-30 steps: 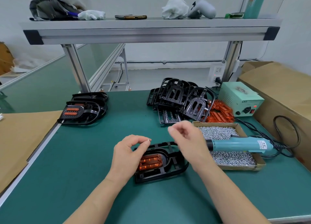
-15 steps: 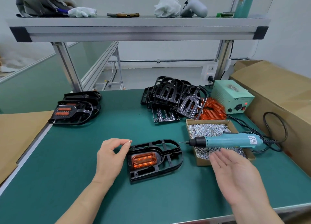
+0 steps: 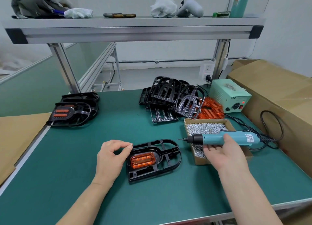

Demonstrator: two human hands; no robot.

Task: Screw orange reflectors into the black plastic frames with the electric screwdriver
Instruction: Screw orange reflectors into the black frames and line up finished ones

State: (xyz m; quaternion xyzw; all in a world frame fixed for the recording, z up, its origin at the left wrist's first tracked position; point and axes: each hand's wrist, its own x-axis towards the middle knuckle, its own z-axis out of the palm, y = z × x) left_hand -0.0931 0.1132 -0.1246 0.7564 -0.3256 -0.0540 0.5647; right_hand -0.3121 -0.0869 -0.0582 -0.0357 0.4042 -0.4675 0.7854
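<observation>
A black plastic frame point(image 3: 160, 154) lies flat on the green mat in front of me, with an orange reflector point(image 3: 142, 159) seated in its wide left end. My left hand point(image 3: 111, 157) is just left of the frame and pinches a small silver screw point(image 3: 131, 145) between thumb and forefinger above the frame's top-left corner. My right hand point(image 3: 221, 151) grips the teal electric screwdriver point(image 3: 236, 138) over the screw box, thumb on top and fingers underneath. The bit points left toward the frame.
A cardboard box of screws point(image 3: 190, 122) sits right of the frame. Behind it are a pile of empty black frames point(image 3: 168, 96), loose orange reflectors point(image 3: 211, 110) and a green power unit point(image 3: 228, 94). Frames fitted with reflectors are stacked point(image 3: 74, 110) at the left; a big carton point(image 3: 278, 96) at the right.
My right hand went from above the frame out to the right and then took hold of the screwdriver. The left hand kept the screw pinched beside the frame.
</observation>
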